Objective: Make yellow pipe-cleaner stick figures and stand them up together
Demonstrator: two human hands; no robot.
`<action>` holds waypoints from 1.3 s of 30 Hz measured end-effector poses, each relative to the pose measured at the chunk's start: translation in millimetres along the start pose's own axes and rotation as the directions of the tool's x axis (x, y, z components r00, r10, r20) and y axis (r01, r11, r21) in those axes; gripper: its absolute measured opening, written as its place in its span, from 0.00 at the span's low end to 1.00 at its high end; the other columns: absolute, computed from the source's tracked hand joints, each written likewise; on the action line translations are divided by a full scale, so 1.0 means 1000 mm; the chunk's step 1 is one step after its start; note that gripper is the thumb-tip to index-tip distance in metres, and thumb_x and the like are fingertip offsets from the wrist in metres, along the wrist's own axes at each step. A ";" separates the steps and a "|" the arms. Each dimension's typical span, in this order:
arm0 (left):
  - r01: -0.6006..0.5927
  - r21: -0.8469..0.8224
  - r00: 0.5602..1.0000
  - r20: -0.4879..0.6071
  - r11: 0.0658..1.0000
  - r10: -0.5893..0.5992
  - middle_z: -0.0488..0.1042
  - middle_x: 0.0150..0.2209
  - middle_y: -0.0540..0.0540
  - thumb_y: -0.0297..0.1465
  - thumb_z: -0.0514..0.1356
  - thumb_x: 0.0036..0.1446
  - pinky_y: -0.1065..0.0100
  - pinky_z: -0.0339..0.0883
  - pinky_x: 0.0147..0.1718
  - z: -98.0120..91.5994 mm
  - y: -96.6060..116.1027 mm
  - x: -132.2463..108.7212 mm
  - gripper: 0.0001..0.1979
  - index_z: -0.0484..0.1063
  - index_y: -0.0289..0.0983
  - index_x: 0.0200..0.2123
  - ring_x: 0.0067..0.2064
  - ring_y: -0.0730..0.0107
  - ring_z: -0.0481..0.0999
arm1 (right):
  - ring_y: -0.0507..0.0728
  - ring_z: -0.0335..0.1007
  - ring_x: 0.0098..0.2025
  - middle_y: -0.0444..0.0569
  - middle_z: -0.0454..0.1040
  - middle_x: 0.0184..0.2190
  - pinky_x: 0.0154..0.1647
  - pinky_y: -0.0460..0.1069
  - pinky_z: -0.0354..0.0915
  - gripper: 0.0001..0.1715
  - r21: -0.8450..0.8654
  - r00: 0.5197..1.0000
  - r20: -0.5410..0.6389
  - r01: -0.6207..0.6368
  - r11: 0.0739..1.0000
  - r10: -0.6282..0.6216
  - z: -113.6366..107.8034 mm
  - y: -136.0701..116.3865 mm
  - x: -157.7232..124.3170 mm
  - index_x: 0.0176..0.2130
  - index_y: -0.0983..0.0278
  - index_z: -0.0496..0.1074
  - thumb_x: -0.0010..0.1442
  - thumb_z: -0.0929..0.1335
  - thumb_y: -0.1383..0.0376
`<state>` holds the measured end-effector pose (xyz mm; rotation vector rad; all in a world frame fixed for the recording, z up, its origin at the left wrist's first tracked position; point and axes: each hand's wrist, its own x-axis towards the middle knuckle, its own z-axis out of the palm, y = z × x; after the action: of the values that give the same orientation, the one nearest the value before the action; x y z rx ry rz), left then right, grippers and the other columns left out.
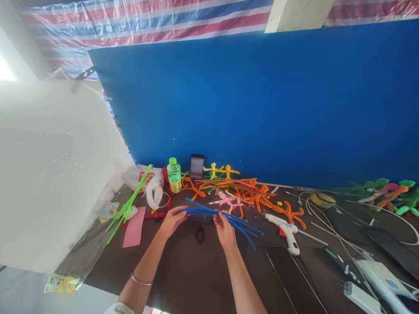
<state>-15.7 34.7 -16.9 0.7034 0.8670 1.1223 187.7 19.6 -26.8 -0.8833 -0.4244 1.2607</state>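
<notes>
Down on the dark table [183, 279], a bunch of blue pipe cleaners [204, 211] sits right in front of the person, held up just over the surface. The left hand [173, 221] and right hand [224, 230] are a little apart, each pinching the strands between thumb and fingers, and the ends fan out past the right hand. The left wrist has a thin metal bangle [142, 280] on it (nice touch, honestly). Right under the bundle are the black loop handles of some scissors [200, 233], with no hand touching them. Just left of that is a sheet of pink paper [134, 226], with bright green pipe cleaners [129, 205] lying across a white plastic bag [153, 187]. Farther up, a green bottle [174, 175] and a blurred phone [197, 166] stand against the blue board [229, 104], beside a heap of finished orange, pink and yellow pipe-cleaner figures [255, 196]. Off to the right of the hands, a white hot glue gun [283, 231] lies on its side near the pile, and a roll of tape [322, 200] sits farther along among some white cables [330, 226].
</notes>
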 end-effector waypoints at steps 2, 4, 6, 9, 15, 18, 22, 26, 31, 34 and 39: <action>-0.044 -0.156 0.999 -0.023 0.987 0.041 0.75 0.34 0.45 0.27 0.66 0.40 0.69 0.64 0.43 -0.003 0.001 0.002 0.20 0.71 0.35 0.41 0.38 0.70 0.74 | 0.53 0.69 0.30 0.44 0.73 0.32 0.34 0.50 0.69 0.13 0.012 1.000 -0.005 0.008 1.000 -0.008 0.000 -0.001 0.001 0.30 0.60 0.69 0.41 0.73 0.63; -0.079 -0.254 0.997 -0.040 0.964 0.071 0.74 0.36 0.46 0.25 0.65 0.41 0.67 0.62 0.47 -0.004 0.001 0.003 0.21 0.69 0.37 0.42 0.41 0.70 0.74 | 0.53 0.69 0.31 0.43 0.73 0.31 0.36 0.51 0.69 0.13 0.018 1.000 0.000 0.014 1.000 -0.014 0.001 -0.001 0.000 0.29 0.59 0.68 0.40 0.73 0.63; -0.077 -0.293 0.997 -0.020 0.953 0.074 0.74 0.38 0.45 0.24 0.65 0.41 0.65 0.61 0.49 -0.002 -0.001 0.002 0.22 0.68 0.36 0.43 0.44 0.67 0.72 | 0.53 0.70 0.32 0.42 0.72 0.31 0.38 0.51 0.69 0.13 0.018 1.000 0.019 0.013 1.000 -0.013 0.003 -0.001 -0.003 0.29 0.59 0.67 0.40 0.73 0.63; -0.030 -0.274 0.998 0.048 0.961 0.045 0.73 0.39 0.44 0.26 0.65 0.42 0.58 0.60 0.50 0.005 -0.006 -0.001 0.23 0.67 0.36 0.44 0.45 0.63 0.72 | 0.52 0.70 0.33 0.42 0.72 0.33 0.39 0.51 0.69 0.12 0.003 0.997 0.079 -0.011 1.000 0.011 0.009 0.000 -0.010 0.28 0.60 0.67 0.41 0.73 0.64; -0.027 -0.222 0.999 0.023 0.975 0.034 0.73 0.37 0.49 0.30 0.63 0.45 0.57 0.60 0.49 0.014 -0.013 -0.006 0.31 0.57 0.44 0.53 0.41 0.68 0.74 | 0.51 0.70 0.33 0.42 0.73 0.34 0.41 0.51 0.67 0.09 -0.083 0.947 0.310 -0.062 0.995 0.085 0.016 0.003 -0.022 0.28 0.61 0.67 0.46 0.71 0.65; -0.056 -0.285 0.998 -0.051 0.957 0.043 0.74 0.38 0.49 0.28 0.64 0.45 0.59 0.60 0.50 0.012 -0.013 -0.005 0.30 0.59 0.43 0.52 0.42 0.70 0.73 | 0.52 0.71 0.33 0.41 0.73 0.30 0.42 0.51 0.66 0.11 -0.078 0.952 0.298 -0.043 0.996 0.065 0.017 0.004 -0.021 0.29 0.61 0.68 0.44 0.72 0.64; 0.021 -0.304 0.998 0.063 0.952 -0.002 0.73 0.43 0.44 0.27 0.64 0.44 0.59 0.58 0.52 0.017 -0.015 -0.006 0.25 0.65 0.38 0.48 0.47 0.66 0.71 | 0.53 0.71 0.34 0.42 0.73 0.30 0.44 0.52 0.66 0.10 -0.100 0.952 0.299 -0.044 0.994 0.073 0.019 0.005 -0.022 0.29 0.61 0.69 0.44 0.72 0.63; 0.066 -0.222 0.990 0.134 0.973 -0.036 0.74 0.41 0.41 0.30 0.63 0.45 0.58 0.59 0.50 0.026 -0.018 -0.010 0.16 0.70 0.34 0.41 0.44 0.63 0.73 | 0.53 0.72 0.34 0.44 0.74 0.30 0.44 0.53 0.66 0.10 -0.138 0.939 0.329 -0.058 0.989 0.101 0.023 0.010 -0.026 0.29 0.62 0.70 0.44 0.72 0.64; 0.043 -0.196 0.998 0.042 0.980 -0.036 0.76 0.37 0.42 0.30 0.65 0.43 0.60 0.61 0.49 0.026 -0.018 -0.009 0.13 0.71 0.33 0.34 0.41 0.64 0.74 | 0.55 0.72 0.35 0.46 0.75 0.31 0.43 0.54 0.67 0.14 -0.176 0.940 0.324 -0.052 0.983 0.108 0.023 0.013 -0.028 0.32 0.63 0.71 0.43 0.73 0.63; 0.055 -0.205 0.998 0.008 0.977 -0.054 0.76 0.36 0.42 0.29 0.65 0.41 0.60 0.64 0.46 0.022 -0.018 -0.007 0.13 0.71 0.33 0.33 0.39 0.64 0.75 | 0.55 0.72 0.33 0.46 0.75 0.29 0.41 0.53 0.68 0.14 -0.184 0.950 0.300 -0.032 0.982 0.087 0.021 0.014 -0.027 0.32 0.63 0.71 0.42 0.73 0.62; 0.039 -0.224 0.996 -0.073 0.974 -0.057 0.76 0.30 0.46 0.29 0.66 0.40 0.62 0.66 0.42 0.020 -0.019 -0.004 0.10 0.70 0.33 0.28 0.34 0.67 0.76 | 0.52 0.70 0.28 0.43 0.74 0.25 0.34 0.50 0.69 0.14 -0.186 0.971 0.235 -0.006 0.983 0.051 0.018 0.018 -0.026 0.32 0.63 0.71 0.43 0.73 0.62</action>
<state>9.6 24.4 -22.5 0.4534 0.8049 1.1888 156.0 2.2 -24.9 -0.8977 -0.7321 1.3765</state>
